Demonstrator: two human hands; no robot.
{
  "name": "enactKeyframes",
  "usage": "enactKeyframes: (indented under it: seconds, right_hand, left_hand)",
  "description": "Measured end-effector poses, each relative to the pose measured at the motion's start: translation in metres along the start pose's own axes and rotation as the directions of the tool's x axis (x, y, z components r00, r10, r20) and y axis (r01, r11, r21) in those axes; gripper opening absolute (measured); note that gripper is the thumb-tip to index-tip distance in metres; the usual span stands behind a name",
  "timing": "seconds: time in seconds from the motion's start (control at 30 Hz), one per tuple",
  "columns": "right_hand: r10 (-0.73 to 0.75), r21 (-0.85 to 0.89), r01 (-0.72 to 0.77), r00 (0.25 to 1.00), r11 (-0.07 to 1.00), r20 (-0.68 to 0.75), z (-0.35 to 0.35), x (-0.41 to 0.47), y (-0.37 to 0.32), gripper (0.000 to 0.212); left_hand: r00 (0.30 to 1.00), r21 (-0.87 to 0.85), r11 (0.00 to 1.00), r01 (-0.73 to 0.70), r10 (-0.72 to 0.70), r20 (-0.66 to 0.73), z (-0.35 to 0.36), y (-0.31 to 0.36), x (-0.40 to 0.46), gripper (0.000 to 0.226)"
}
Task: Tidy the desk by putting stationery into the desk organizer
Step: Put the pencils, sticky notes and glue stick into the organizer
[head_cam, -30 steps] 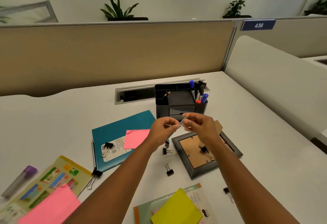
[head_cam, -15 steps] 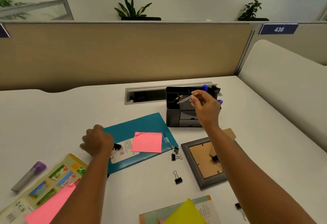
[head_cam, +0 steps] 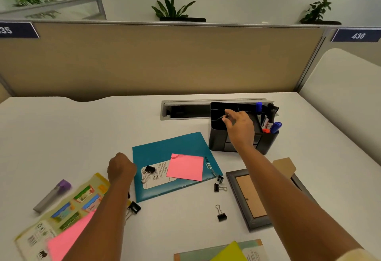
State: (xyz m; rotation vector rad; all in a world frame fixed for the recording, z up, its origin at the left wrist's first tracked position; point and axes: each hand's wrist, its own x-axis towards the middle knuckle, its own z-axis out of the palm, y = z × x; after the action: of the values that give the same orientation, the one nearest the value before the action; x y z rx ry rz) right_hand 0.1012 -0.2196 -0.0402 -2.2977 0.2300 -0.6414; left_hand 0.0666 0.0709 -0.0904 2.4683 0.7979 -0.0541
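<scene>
So the black plastic desk organizer (head_cam: 237,137) sits at about 1 o'clock on the smooth white counter (head_cam: 82,133), boxy with several open-top compartments. Its right-hand slot holds blue-capped markers (head_cam: 276,127) standing tilted, plus something red and a couple of dark pens.

The right hand (head_cam: 240,125) is up over the organizer's left compartments, its grip pinching a thin dark pen-like stick (head_cam: 221,117) between thumb and fingertips. The tip points toward 9 o'clock, over the open top; can't tell if it's touching the plastic.

The left hand (head_cam: 120,170) is at roughly 8 o'clock, knuckles up with the fingers curled under, right at the left edge of a glossy teal rectangular folder (head_cam: 165,149). Can't tell whether that grip has anything in it, the fingers are hidden.

On the folder there's a matte pink square sticky note (head_cam: 185,167) and a small black metal binder clip (head_cam: 149,170) with wire handles lying on the white barcode label. Three more black binder clips (head_cam: 219,187) are loose on the counter around 5 o'clock of the folder, and another (head_cam: 134,207) is just beside the left forearm.

A grey wooden picture frame (head_cam: 247,209) lies face down at 4 o'clock, brown cardboard backing showing. At 8 o'clock lies a grey cylindrical tube with a purple cap (head_cam: 52,196), beside a shiny printed yellow-green leaflet (head_cam: 68,205) with another pink sheet (head_cam: 68,238) over it.
</scene>
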Motion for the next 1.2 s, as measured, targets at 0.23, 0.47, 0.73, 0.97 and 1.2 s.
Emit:
enactKeyframes:
  seconds: [0.23, 0.47, 0.73, 0.97, 1.2]
  right_hand:
    - [-0.204, 0.151, 0.227, 0.967, 0.962, -0.156, 0.002, -0.017, -0.025, 0.025]
    - [-0.195, 0.502, 0.036, 0.943, 0.864, 0.269, 0.007, -0.029, -0.068, 0.042]
    - [-0.091, 0.601, -0.016, 0.985, 0.799, 0.148, -0.005, -0.024, -0.065, 0.017]
    - [-0.098, 0.223, 0.172, 0.947, 0.96, -0.305, -0.024, 0.008, -0.03, 0.019]
    - [-0.199, -0.011, 0.2, 0.972, 0.98, -0.127, -0.003, 0.006, -0.016, 0.025]
  left_hand:
    - [0.959, -0.323, 0.918, -0.23, 0.158, -0.235, -0.026, 0.043, -0.01, 0.026]
    - [0.769, -0.598, 0.529, -0.603, 0.584, -0.259, -0.028, 0.107, -0.046, 0.026]
    - [0.657, -0.564, 0.427, -0.707, 0.691, -0.301, -0.006, 0.124, -0.069, 0.025]
    - [0.735, -0.463, 0.613, -0.641, 0.663, -0.14, 0.009, 0.088, -0.068, 0.023]
    - [0.774, -0.368, 0.711, -0.599, 0.632, -0.039, 0.01, 0.04, -0.071, 0.02]
